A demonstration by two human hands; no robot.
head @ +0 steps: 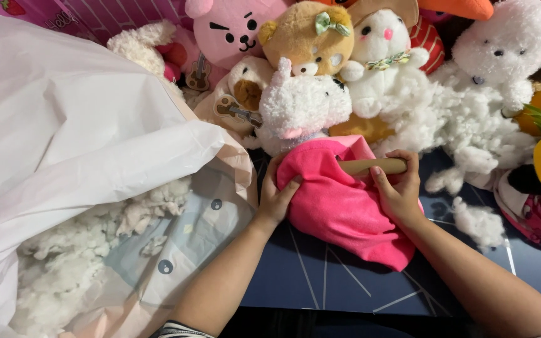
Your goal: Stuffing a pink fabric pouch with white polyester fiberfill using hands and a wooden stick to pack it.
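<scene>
Both hands work a bright pink plush skin (339, 206) lying on the dark worktop (320, 281): the left hand (277, 197) pinches its edge shut, while the right hand (399, 188) wraps a tan wooden stick (370, 166) poked into the opening. This looks like the stuffing step. More white filling (471, 125), heaped just beside the right hand and in the open white bag (82, 144), would have to be fed in and tamped evenly.

Dark blue mat (320, 275) with pale lines; pink striped backdrop (126, 15) behind.
</scene>
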